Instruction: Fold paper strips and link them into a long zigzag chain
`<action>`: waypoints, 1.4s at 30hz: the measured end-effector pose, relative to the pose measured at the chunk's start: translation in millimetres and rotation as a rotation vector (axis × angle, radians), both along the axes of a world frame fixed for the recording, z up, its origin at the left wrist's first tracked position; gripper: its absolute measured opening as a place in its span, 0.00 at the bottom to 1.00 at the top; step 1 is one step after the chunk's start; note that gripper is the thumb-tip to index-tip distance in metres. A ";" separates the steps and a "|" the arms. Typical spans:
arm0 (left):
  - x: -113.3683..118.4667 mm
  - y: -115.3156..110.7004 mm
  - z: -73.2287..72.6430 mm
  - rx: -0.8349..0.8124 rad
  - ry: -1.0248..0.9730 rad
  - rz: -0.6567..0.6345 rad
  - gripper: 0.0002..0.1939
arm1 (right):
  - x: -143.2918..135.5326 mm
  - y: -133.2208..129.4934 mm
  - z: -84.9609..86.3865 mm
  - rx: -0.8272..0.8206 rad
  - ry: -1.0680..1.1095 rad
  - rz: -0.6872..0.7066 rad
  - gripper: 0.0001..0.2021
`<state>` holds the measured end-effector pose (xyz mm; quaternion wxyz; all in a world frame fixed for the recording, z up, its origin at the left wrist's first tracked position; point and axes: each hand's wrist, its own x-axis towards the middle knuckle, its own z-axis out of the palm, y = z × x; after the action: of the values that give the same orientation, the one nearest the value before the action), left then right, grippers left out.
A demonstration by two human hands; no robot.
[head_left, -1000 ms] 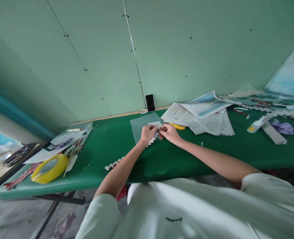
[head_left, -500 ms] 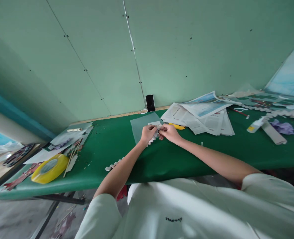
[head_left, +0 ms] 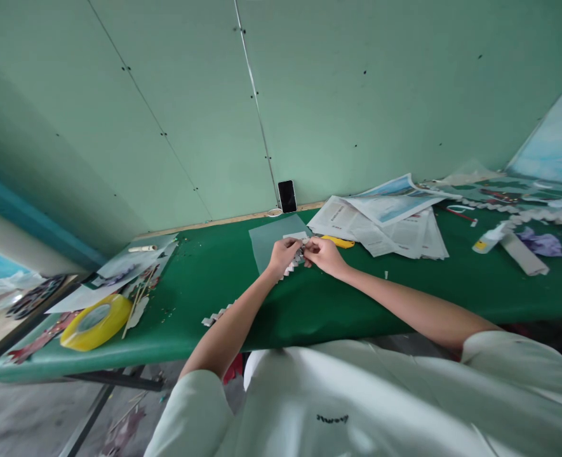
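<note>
While both hands [head_left: 304,252] pinch the zigzag folded pale-paper strip [head_left: 289,269], bare green surface [head_left: 338,304] separates them from the front edge.

The long desk with a smooth green covering [head_left: 357,292] bears a round yellow roll of tape [head_left: 96,322], a fanned stack of printed white paper sheets [head_left: 380,231], a yellow-and-white plastic bottle [head_left: 490,238] and a crumpled purple piece [head_left: 541,244].

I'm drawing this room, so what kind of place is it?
Probably a small craft workshop: there's a roll of yellow tape, a squeeze bottle, and a zigzag folded strip at the hands.
</note>
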<state>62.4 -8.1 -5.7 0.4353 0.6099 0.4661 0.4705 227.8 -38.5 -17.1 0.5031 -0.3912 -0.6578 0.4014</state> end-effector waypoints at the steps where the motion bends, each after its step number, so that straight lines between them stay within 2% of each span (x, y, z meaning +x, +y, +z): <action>1: -0.2 -0.4 0.7 -0.002 0.004 -0.002 0.13 | -0.2 0.2 -0.8 0.003 0.000 0.002 0.06; 9: 0.5 -1.0 -1.9 -0.105 -0.082 0.020 0.12 | -2.1 0.8 -3.1 -0.018 -0.012 -0.008 0.07; 23: 0.7 -0.5 -2.2 -0.103 -0.082 0.025 0.13 | -0.3 -2.9 2.0 -0.003 -0.034 -0.005 0.07; 28: 0.8 -2.4 0.1 -0.077 -0.068 0.011 0.11 | -1.3 -3.1 2.7 -0.027 -0.015 -0.012 0.07; 36: -1.7 -5.2 6.3 0.120 0.125 0.004 0.12 | 0.1 2.0 -2.5 -0.070 0.018 -0.012 0.08; 42: -0.7 -0.6 5.7 0.103 0.097 0.063 0.12 | -0.3 10.7 -9.5 -0.081 0.108 -0.002 0.12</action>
<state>61.7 -8.8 0.0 0.3652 0.6384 0.4808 0.4774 227.6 -27.8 -26.6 0.5218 -0.3897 -0.6127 0.4478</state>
